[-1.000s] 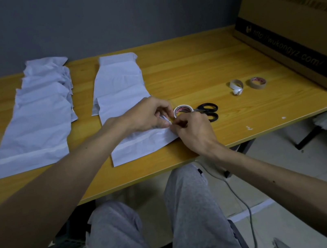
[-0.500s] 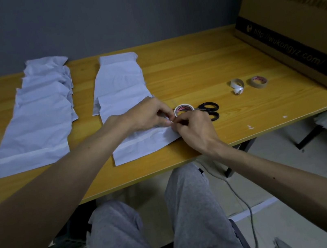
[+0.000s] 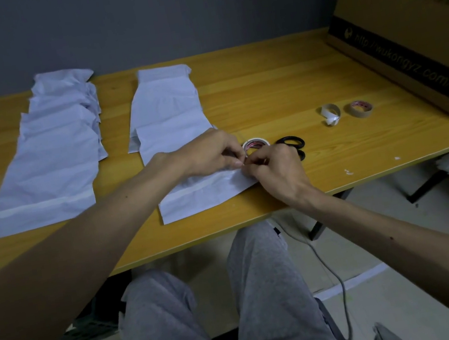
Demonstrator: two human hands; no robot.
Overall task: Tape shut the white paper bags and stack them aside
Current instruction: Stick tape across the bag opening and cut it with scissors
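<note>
Head view. Little change over the last second: both hands stay bunched at the right edge of the bag. They have drifted a touch toward 3 o'clock, and the bag has slid with them. My reading: the tape end is still being worked down at that edge, so the bag is not yet sealed or stacked.

Left hand: fingers curled, thumb and forefinger pinching the bag's edge. Right hand: fingers curled tight, pinching the same spot from the 4 o'clock side. Tape or paper between the tips? Too small to tell.

Bag: at 6 o'clock on the table, by the near edge. Flat, white, creased, with a pale strip across it, slightly skewed. It fronts a row of overlapping bags running to 12 o'clock. Roll just beyond the fingers, scissors at its 3 o'clock. Pile at 9 o'clock, front bag already stripped.
</note>
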